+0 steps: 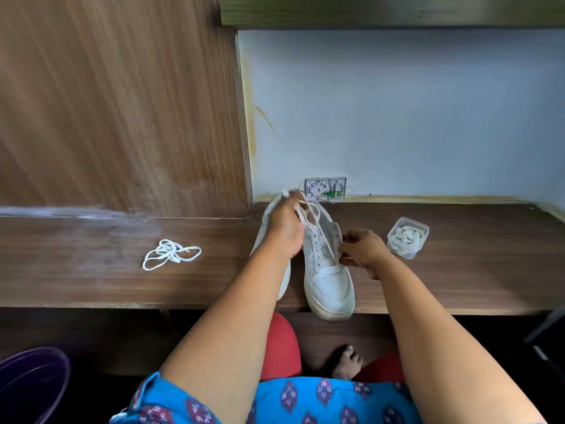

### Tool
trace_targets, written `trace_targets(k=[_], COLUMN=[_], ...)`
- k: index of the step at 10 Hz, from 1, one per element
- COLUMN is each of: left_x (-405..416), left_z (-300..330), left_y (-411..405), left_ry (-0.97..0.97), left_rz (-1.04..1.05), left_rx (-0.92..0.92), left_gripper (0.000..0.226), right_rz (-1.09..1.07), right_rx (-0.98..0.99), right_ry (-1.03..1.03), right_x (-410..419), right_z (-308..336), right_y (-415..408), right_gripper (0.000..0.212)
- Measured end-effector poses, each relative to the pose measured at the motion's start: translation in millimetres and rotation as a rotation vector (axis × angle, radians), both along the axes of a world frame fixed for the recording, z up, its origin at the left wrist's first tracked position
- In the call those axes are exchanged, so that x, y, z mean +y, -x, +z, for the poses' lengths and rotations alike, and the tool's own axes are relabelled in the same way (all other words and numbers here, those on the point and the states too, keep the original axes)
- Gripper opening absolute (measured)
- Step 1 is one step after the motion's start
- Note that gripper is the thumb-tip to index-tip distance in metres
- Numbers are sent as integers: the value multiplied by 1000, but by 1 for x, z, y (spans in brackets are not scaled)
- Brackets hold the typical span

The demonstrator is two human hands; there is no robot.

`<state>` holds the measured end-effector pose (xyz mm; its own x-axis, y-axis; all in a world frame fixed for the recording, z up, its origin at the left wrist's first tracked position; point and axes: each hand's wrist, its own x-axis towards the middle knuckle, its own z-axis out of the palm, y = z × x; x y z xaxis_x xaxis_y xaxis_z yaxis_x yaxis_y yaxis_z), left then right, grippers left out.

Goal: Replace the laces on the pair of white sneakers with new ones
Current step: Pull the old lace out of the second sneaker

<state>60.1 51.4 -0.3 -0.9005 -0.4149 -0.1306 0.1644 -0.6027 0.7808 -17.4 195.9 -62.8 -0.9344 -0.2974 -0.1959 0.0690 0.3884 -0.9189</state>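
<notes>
Two white sneakers on a dark wood-grain desk (91, 280), smooth leather-look uppers, rubber soles. Right sneaker (328, 270) lies with long axis 12-to-6, rounded toe at 6 o'clock overhanging the desk's near edge, heel toward the wall. Left sneaker (282, 280) sits just beside it at 9 o'clock, mostly hidden under the forearm, same axis.

Left hand (284, 228) is curled, gripping a flat white lace (308, 215) pulled up and toward 12 o'clock from the right sneaker's eyelets. Right hand (362, 249) is at 3 o'clock of that sneaker, fingers bent, pinching at the eyelet flap; exact thing pinched too small to tell.

Loose pile of flat white laces (171, 254) at 9 o'clock, well apart from the sneakers. Clear square plastic container (408, 237) with coiled white laces inside at 3 o'clock, near the right hand. Small white wall box (325, 188) at 12 o'clock, behind the heels. Purple bucket (30, 384) lower left, on the floor.
</notes>
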Motion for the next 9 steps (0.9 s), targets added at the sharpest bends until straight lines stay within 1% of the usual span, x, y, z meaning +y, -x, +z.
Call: trace_targets(k=[1, 2, 3, 4, 5, 6, 7, 8, 9], left_x=[-2, 10, 12, 12, 10, 0, 3, 12, 15], left_z=[7, -11, -37, -40, -38, -36, -38, -44, -57], left_y=[-2, -4, 1, 6, 4, 5, 8, 10, 17], left_ry=[-387, 717, 1804, 1997, 1427, 513, 398, 738, 777], left_rz=[-58, -149, -471, -543, -491, -222, -221, -257, -185], left_rx=[196, -170, -286, -398, -357, -227, -178, -302, -374], left_gripper=[31, 30, 40, 22, 18, 15, 21, 35, 45], right_rz=[13, 13, 18, 2, -9, -34, -19, 5, 15], right_rx=[-12, -29, -38, -44, -32, -29, -41, -2, 67], right_ry=[-6, 15, 37, 46, 39, 48, 69, 25, -45], right_x=[-2, -3, -2, -2, -3, -4, -9, -14, -17], right_z=[1, 2, 3, 1, -3, -3, -2, -2, -1], right_y=[0, -2, -2, -1, 1, 3, 0, -5, -7], right_gripper=[11, 15, 12, 13, 12, 14, 12, 10, 11])
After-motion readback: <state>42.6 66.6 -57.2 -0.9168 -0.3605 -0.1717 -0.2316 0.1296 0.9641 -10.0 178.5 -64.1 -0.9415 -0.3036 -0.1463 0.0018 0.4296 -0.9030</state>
